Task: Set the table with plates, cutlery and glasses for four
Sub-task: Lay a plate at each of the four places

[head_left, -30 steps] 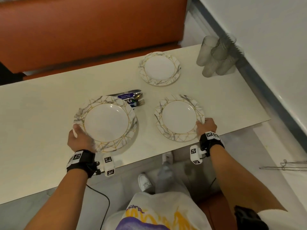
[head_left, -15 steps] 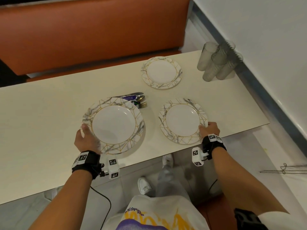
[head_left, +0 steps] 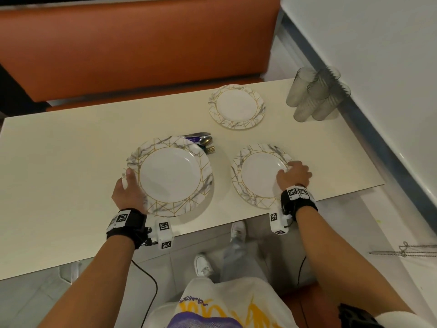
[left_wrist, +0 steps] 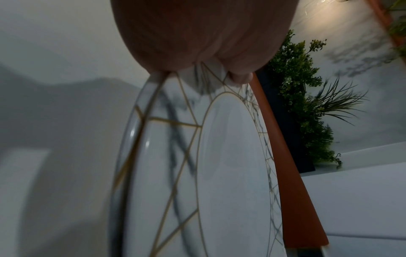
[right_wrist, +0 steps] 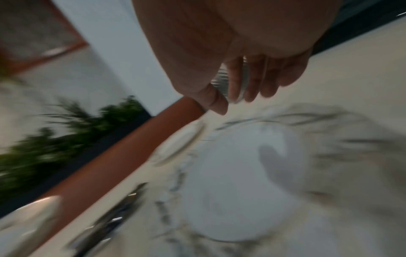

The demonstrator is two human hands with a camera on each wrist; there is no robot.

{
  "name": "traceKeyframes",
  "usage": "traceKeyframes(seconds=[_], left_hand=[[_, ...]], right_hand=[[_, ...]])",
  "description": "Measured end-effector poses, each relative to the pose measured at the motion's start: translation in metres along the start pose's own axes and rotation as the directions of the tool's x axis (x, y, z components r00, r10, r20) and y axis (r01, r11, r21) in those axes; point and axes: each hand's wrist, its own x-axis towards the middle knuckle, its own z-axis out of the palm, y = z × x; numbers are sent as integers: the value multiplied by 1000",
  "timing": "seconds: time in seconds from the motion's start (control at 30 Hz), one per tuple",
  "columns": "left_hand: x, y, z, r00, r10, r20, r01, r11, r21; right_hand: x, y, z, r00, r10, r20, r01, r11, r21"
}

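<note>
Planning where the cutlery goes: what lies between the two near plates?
Bare table between the held plate and the right plate, in the head view.

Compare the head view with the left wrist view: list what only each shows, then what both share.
Only the head view: the far plate, the near right plate under the right hand, the cluster of glasses, the cutlery and the table.
Only the left wrist view: green plants beyond the bench.
Both: the left hand gripping the large plate by its rim, and the orange bench.
</note>
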Motion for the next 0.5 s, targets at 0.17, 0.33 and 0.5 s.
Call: traceKeyframes(seconds=[0.17,0.33,0.5], left_hand=[[5,0,-8,994,-66,83,70,997,-37],[9,0,-22,984,-150,98,157,985,-72],[35,4,-42,961,-278,5,276,953,-123]], right_hand=[[-46,-100,25,876,-385,289,318,914,252],[-81,-173,70,652,-548,524,575,808,129],[-77,-230,112,562,-606,563,699,712,69]])
